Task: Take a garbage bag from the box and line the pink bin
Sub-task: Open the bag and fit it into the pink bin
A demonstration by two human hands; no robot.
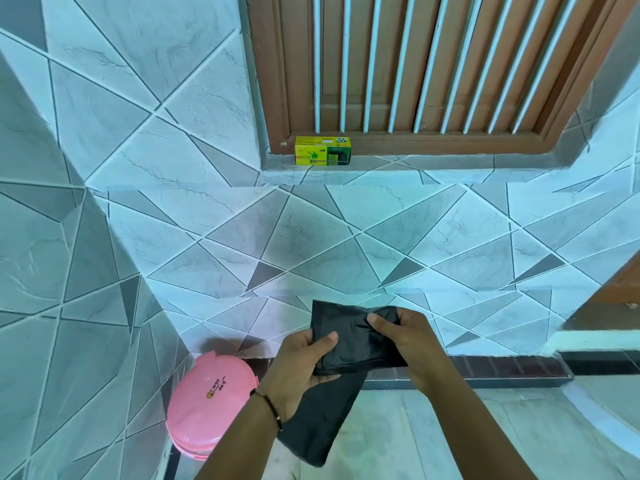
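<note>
A folded black garbage bag [353,336] is held in front of me with both hands. My left hand [298,362] grips its lower left corner, thumb on top. My right hand [408,341] pinches its right side, thumb pressed on the plastic. A loose strip of the bag hangs down below my left wrist. The pink bin [207,403], lid closed, stands on the floor in the corner at lower left. The yellow and green garbage bag box [322,150] sits on the window ledge above.
A tiled wall [311,237] faces me and another tiled wall juts out on the left. A wooden window with white bars [433,64] is above the ledge. A dark skirting strip [485,370] runs along the pale floor.
</note>
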